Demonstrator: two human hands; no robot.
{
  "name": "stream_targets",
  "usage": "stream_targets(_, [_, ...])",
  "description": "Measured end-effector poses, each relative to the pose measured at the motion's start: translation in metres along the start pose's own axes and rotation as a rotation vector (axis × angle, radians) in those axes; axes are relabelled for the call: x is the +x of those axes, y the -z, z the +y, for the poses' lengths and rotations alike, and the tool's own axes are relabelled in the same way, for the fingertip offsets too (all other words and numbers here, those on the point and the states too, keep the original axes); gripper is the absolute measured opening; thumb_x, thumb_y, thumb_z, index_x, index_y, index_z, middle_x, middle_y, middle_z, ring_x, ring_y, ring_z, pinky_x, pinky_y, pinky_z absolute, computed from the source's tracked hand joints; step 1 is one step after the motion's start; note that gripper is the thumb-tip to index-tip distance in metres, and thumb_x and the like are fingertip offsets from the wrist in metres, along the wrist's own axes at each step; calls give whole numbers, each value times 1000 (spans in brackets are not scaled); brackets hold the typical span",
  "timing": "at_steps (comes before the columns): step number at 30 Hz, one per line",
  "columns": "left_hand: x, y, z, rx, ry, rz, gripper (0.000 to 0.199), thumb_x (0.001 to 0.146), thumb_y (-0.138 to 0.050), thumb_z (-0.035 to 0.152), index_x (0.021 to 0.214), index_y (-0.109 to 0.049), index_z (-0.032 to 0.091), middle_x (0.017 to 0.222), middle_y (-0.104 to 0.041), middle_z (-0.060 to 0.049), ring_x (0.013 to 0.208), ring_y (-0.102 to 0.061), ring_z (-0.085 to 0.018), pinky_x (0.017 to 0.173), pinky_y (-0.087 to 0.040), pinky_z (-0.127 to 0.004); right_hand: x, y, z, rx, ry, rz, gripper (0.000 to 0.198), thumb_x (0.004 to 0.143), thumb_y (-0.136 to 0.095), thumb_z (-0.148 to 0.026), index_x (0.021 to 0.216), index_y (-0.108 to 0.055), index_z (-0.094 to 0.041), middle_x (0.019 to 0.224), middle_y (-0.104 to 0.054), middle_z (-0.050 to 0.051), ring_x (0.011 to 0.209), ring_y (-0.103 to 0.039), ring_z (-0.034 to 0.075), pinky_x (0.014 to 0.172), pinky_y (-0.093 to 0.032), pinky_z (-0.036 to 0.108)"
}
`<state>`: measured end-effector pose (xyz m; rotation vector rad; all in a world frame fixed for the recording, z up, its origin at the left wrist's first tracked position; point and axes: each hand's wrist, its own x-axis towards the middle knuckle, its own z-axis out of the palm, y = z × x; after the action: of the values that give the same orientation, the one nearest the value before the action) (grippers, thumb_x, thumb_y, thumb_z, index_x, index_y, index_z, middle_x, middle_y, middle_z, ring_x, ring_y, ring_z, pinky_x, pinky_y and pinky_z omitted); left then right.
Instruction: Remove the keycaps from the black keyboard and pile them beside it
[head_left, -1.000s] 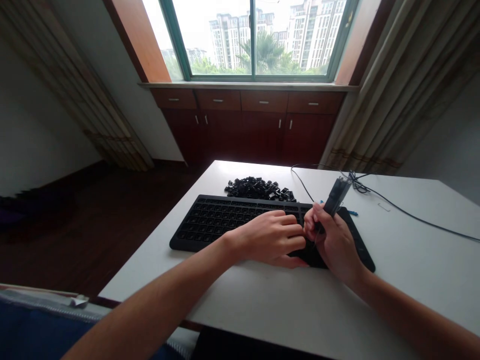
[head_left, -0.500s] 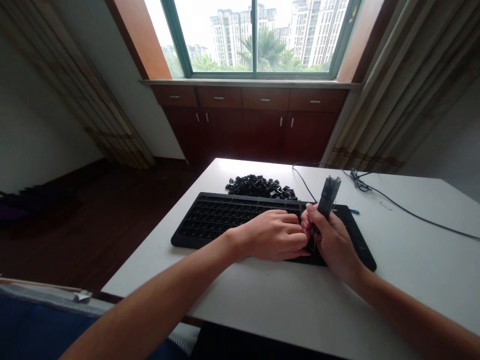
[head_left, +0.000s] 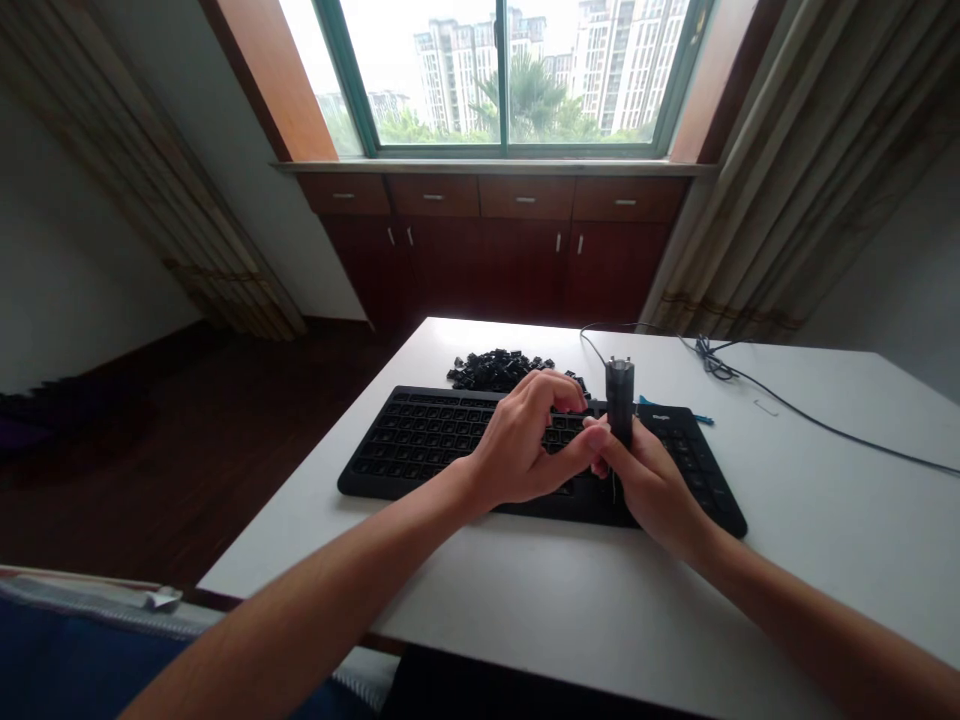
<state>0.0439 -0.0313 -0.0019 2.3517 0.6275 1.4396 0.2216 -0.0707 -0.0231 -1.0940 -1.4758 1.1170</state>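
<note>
My right hand (head_left: 660, 490) is closed around a long black keycap (head_left: 620, 395), which stands upright from the fist with small prongs at its top end. Below the fingers a thin wire shows faintly. My left hand (head_left: 529, 435) is open, its fingers curved and apart from the thumb, and the thumb tip meets the right thumb. Nothing can be seen in its grasp. Under both hands lies a black keyboard (head_left: 420, 432), with keycaps absent from most of its left side. Behind it rests a heap of loose black keycaps (head_left: 499, 370).
All this lies on a white table (head_left: 525, 590). A blue tool (head_left: 703, 419) pokes out behind the keyboard's right part. Further right are a thin bent wire (head_left: 766, 408) and a black cable (head_left: 825, 425) with a coiled bundle. Cabinets (head_left: 525, 260) stand below the window.
My left hand has lifted from the right hand's lower fingers and uncurled. The right hand has shifted slightly left and turned the keycap more upright.
</note>
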Motion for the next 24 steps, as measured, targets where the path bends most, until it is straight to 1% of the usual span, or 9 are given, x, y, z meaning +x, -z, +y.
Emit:
stream_targets(2, [0, -3, 2, -59, 75, -40, 31, 94, -62, 33, 119, -51, 19, 115, -63, -12, 98, -60, -20, 77, -53, -32, -1, 0, 2, -44, 56, -37, 31, 99, -53, -50, 91, -58, -21, 75, -55, 0, 66, -50, 16, 63, -44, 30])
stream_targets(4, [1, -5, 5, -103, 101, -105, 37, 96, -60, 35, 129, -50, 19, 128, -59, -14, 110, -58, -23, 89, -53, -37, -2, 0, 2, -88, 117, -79, 28, 100, -51, -48, 99, -61, -21, 81, -59, 3, 71, -55, 18, 65, -47, 31])
stream_targets(7, [2, -8, 13, -166, 129, -163, 29, 99, -57, 32, 125, -57, 19, 133, -59, -13, 123, -55, -26, 106, -46, -42, -4, -3, -1, -157, 181, -142, 26, 101, -50, -41, 113, -63, -20, 91, -65, 6, 79, -61, 21, 72, -50, 34])
stream_targets(9, [3, -10, 18, -217, 186, -162, 24, 102, -52, 31, 120, -60, 19, 128, -63, -12, 122, -57, -26, 110, -44, -43, -5, -4, -2, -191, 192, -152, 30, 102, -50, -36, 124, -60, -19, 94, -67, 7, 84, -63, 23, 77, -51, 36])
stream_targets(13, [0, -15, 24, -299, 320, -110, 29, 105, -42, 34, 117, -61, 16, 116, -68, -13, 108, -65, -23, 98, -52, -39, -5, -3, -5, -206, 182, -126, 40, 100, -54, -32, 137, -52, -18, 101, -69, 8, 91, -66, 24, 80, -53, 36])
stream_targets(16, [-5, -18, 21, -349, 356, -2, 32, 107, -38, 37, 113, -60, 15, 107, -68, -11, 87, -67, -17, 80, -56, -31, -5, -4, -5, -228, 150, -157, 26, 98, -57, -33, 120, -60, -18, 87, -68, 5, 74, -63, 20, 66, -51, 32])
stream_targets(19, [-9, -21, 15, -380, 361, 114, 32, 107, -36, 40, 107, -58, 17, 100, -68, -8, 81, -65, -15, 76, -55, -30, -5, -5, -5, -259, 120, -198, 16, 97, -58, -34, 99, -61, -18, 73, -64, 2, 62, -58, 17, 55, -46, 31])
stream_targets(21, [-10, -22, 13, -406, 360, 92, 33, 107, -35, 41, 106, -58, 18, 99, -69, -8, 77, -63, -14, 77, -55, -30, -4, -5, -4, -226, 108, -195, 17, 97, -58, -35, 96, -61, -18, 74, -64, 3, 64, -60, 18, 57, -47, 32])
stream_targets(24, [-8, -22, 13, -465, 364, -13, 34, 107, -35, 41, 113, -59, 17, 108, -69, -10, 62, -58, -9, 65, -53, -27, -3, -3, -4, -43, 64, -181, 22, 98, -58, -37, 109, -60, -18, 85, -67, 5, 76, -65, 20, 69, -53, 35])
